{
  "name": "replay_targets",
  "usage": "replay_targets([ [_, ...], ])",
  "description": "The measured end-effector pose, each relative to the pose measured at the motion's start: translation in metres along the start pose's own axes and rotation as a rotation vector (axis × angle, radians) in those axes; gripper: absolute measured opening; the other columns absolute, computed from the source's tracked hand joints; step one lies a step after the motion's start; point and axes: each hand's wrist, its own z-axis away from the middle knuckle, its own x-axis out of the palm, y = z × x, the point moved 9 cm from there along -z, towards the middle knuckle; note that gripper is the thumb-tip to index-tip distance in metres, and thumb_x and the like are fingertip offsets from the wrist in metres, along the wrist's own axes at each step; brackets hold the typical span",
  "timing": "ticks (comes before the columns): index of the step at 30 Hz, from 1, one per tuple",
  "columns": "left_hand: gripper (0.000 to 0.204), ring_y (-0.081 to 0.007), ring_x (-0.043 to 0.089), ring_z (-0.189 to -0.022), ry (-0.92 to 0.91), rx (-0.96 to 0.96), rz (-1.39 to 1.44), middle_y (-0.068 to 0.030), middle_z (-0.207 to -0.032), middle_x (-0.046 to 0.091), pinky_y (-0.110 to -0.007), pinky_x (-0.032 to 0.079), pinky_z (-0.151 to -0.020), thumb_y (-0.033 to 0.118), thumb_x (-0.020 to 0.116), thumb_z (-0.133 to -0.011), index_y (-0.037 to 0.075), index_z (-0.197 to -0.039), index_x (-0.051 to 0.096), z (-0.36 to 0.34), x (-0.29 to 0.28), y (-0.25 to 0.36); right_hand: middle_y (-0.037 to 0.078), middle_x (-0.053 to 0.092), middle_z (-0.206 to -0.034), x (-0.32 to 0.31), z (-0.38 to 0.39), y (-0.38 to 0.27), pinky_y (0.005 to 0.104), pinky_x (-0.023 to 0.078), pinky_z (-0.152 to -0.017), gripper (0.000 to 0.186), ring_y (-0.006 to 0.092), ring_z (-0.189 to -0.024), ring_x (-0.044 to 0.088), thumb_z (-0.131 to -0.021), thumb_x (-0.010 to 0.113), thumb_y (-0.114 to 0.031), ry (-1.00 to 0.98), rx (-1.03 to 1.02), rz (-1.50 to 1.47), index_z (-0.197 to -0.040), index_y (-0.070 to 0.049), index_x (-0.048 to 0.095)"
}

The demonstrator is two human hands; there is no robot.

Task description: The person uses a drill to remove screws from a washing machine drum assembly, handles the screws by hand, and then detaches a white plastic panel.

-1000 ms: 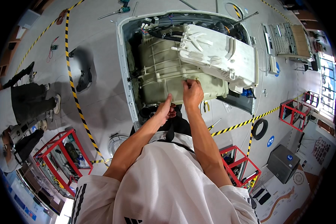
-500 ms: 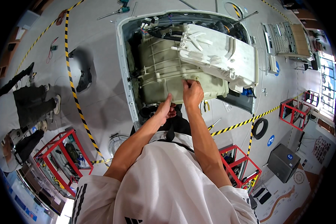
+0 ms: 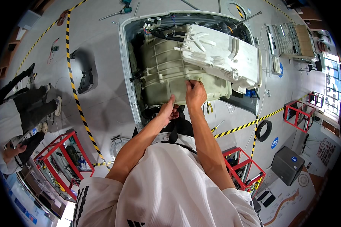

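Note:
A pale, ribbed plastic tub (image 3: 161, 90) lies inside an open grey metal cabinet (image 3: 129, 89), apparently a washing machine. Over its upper right sits a white moulded plastic housing (image 3: 221, 51). My right hand (image 3: 196, 94) is closed in a pinch against the tub's near side, below the white housing; whatever its fingertips hold is too small to make out. At the tub's near edge is my left hand (image 3: 168, 112). Its thumb lies on the tub's surface while the other fingers curl below the rim, partly hidden.
Black hoses (image 3: 168, 36) and wiring run along the cabinet's far left. Pliers with yellow handles (image 3: 209, 108) and a screwdriver (image 3: 218, 126) lie on the floor at near right. Red-framed carts (image 3: 70, 162) stand nearby. Another person (image 3: 30, 109) is at the left.
My hands keep almost the same place and grip. At the left, the other person has shifted slightly, and a hand of theirs now shows more.

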Motion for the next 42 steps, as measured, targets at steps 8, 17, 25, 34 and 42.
replay_targets([
  [8,0.058,-0.0151,0.053,-0.055,-0.038,-0.013,0.014,0.0033,-0.053,0.043,-0.031,0.049,-0.060,0.064,0.047,-0.083,0.007,-0.080,0.055,-0.003,0.003,-0.002,0.014,0.063,-0.085,-0.004,-0.001,0.009,0.0388,0.049,-0.065,0.020,0.0324,-0.071,0.062,-0.081,0.063,-0.022,-0.102,-0.051,-0.140,-0.091,-0.004,0.068],
  [17,0.052,-0.0163,0.054,-0.061,-0.120,-0.013,0.097,0.0003,-0.061,0.048,-0.032,0.049,-0.065,0.059,0.057,-0.080,0.008,-0.083,0.055,-0.004,0.009,-0.006,0.012,0.065,-0.080,-0.072,0.053,0.078,0.0256,0.049,-0.052,0.020,0.0154,-0.059,0.062,-0.084,0.063,-0.014,-0.173,0.126,-0.446,-0.096,0.002,0.066],
  [25,0.050,-0.0170,0.053,-0.066,-0.109,-0.012,0.185,-0.0008,-0.065,0.049,-0.032,0.049,-0.068,0.056,0.060,-0.080,0.007,-0.089,0.056,-0.003,0.009,-0.008,0.007,0.062,-0.086,-0.132,0.022,0.143,0.0215,0.044,-0.054,0.037,0.0099,-0.067,0.058,-0.090,0.058,-0.027,0.104,0.400,-0.835,-0.112,0.003,0.056],
  [34,0.051,-0.0166,0.055,-0.069,-0.138,0.063,0.156,-0.0014,-0.070,0.054,-0.032,0.048,-0.071,0.056,0.056,-0.082,0.007,-0.094,0.057,0.004,0.012,-0.007,0.015,0.049,-0.123,-0.142,-0.040,0.152,0.0346,0.036,-0.089,0.068,0.0234,-0.110,0.049,-0.088,0.048,-0.054,0.029,0.449,-1.138,-0.132,-0.004,0.036],
  [42,0.060,-0.0149,0.056,-0.070,-0.023,0.193,0.024,-0.0029,-0.075,0.056,-0.031,0.048,-0.070,0.056,0.054,-0.084,0.002,-0.110,0.052,0.016,0.009,-0.014,0.017,0.040,-0.130,-0.129,-0.063,0.171,0.0369,0.033,-0.098,0.084,0.0288,-0.121,0.042,-0.083,0.049,-0.064,-0.135,0.503,-1.171,-0.138,-0.005,0.027],
])
